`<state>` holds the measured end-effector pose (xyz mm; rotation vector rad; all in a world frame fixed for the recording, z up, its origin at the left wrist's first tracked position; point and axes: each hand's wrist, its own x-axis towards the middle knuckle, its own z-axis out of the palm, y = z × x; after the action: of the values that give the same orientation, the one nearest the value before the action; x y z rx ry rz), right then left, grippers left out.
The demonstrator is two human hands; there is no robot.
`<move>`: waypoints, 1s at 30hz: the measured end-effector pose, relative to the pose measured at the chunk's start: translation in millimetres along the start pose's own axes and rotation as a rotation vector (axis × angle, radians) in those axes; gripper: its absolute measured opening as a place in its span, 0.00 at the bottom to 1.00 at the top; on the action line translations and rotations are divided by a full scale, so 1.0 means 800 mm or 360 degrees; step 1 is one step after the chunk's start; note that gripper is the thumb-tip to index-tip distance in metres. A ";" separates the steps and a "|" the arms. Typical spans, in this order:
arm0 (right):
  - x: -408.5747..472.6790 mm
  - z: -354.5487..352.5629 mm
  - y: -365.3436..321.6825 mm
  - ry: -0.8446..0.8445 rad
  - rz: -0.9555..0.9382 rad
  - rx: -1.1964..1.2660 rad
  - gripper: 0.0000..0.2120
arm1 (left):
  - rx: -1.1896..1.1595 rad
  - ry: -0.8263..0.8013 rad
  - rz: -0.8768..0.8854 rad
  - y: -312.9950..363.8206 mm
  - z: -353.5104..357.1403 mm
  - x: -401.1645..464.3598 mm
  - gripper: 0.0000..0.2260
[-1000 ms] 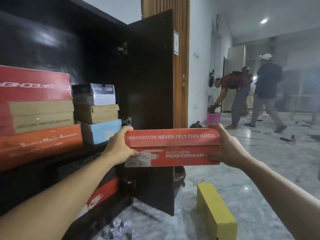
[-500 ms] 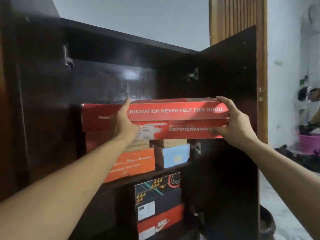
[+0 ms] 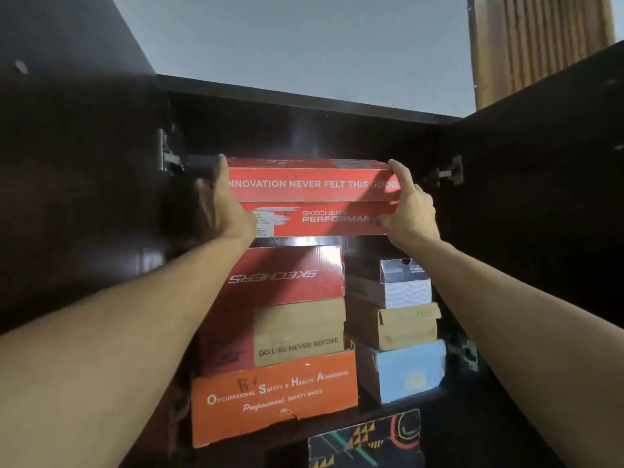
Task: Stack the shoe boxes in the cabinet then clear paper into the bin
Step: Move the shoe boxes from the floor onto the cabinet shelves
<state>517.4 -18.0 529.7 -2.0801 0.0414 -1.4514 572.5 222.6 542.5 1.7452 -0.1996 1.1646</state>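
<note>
I hold a red Skechers shoe box (image 3: 314,197) by its two ends, high inside the dark cabinet (image 3: 304,106). My left hand (image 3: 223,207) grips its left end and my right hand (image 3: 410,211) its right end. The box hangs just above a stack: a red Skechers box (image 3: 287,275) on top, a tan box (image 3: 297,332) under it, an orange safety-shoe box (image 3: 273,396) at the bottom. Whether the held box touches the stack I cannot tell.
To the right stands a second stack: a dark blue and white box (image 3: 401,282), a brown box (image 3: 398,324) and a light blue box (image 3: 408,369). A patterned black box (image 3: 364,440) sits on the shelf below. Both cabinet doors (image 3: 553,184) stand open at the sides.
I have raised the red box from waist height beside the open door up into the cabinet, over the left stack. My view has turned from the room to face the shelves.
</note>
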 end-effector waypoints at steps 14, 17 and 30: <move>0.045 0.149 0.014 -0.0223 0.0078 0.0067 0.43 | 0.0230 -0.0344 0.0051 -0.087 -0.006 0.058 0.47; 0.050 0.156 0.015 -0.0248 0.0070 0.0067 0.41 | 0.0224 -0.0403 0.0079 -0.088 -0.005 0.062 0.48; 0.034 0.139 0.023 -0.0261 -0.0069 -0.0002 0.26 | 0.0976 -0.0304 0.0420 -0.081 0.003 0.032 0.40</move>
<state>630.0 7.4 519.1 -2.2060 -0.0679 -1.3011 626.1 262.4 521.2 2.4310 -0.2052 1.3375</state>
